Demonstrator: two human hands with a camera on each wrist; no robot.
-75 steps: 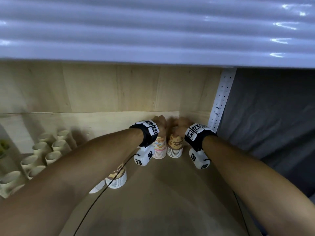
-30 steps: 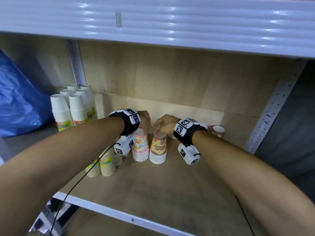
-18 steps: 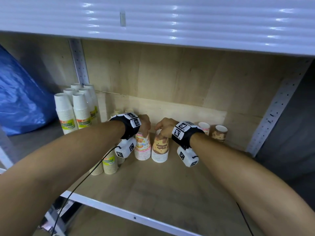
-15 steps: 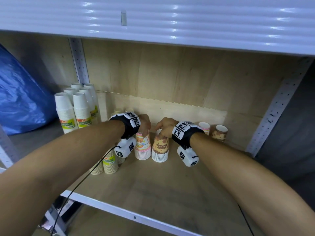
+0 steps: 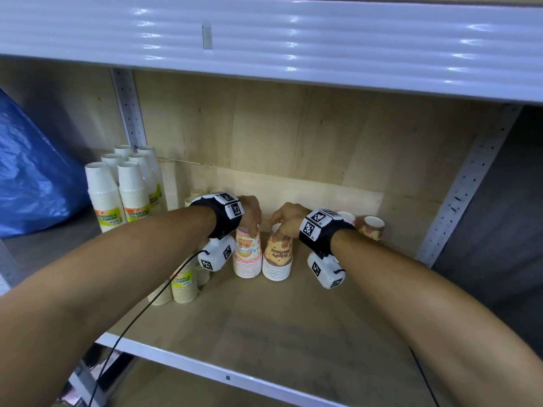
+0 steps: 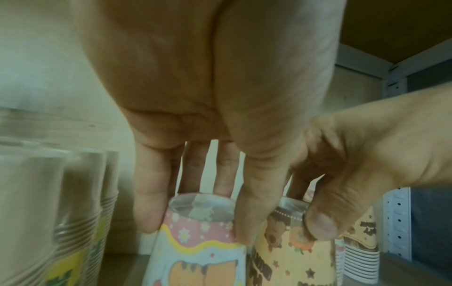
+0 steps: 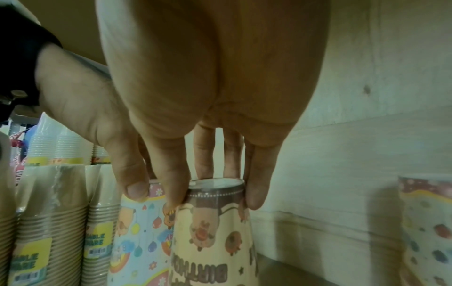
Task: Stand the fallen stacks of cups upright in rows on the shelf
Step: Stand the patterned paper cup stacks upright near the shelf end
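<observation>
Head view, left to right: tall white cup stacks (image 5: 132, 189) stand at the shelf's (image 5: 264, 333) far left. My left hand (image 5: 249, 214) pinches the top of the upright pink stack (image 5: 248, 254); just beside it my right hand (image 5: 286, 220) pinches the brown birthday stack (image 5: 277, 258). Two more stacks (image 5: 371, 227) stand by the back wall.

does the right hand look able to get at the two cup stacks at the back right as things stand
Probably yes. The right hand grips the brown birthday stack now; once it lets go, the two back stacks stand just beyond its wrist with nothing visible between.
</observation>
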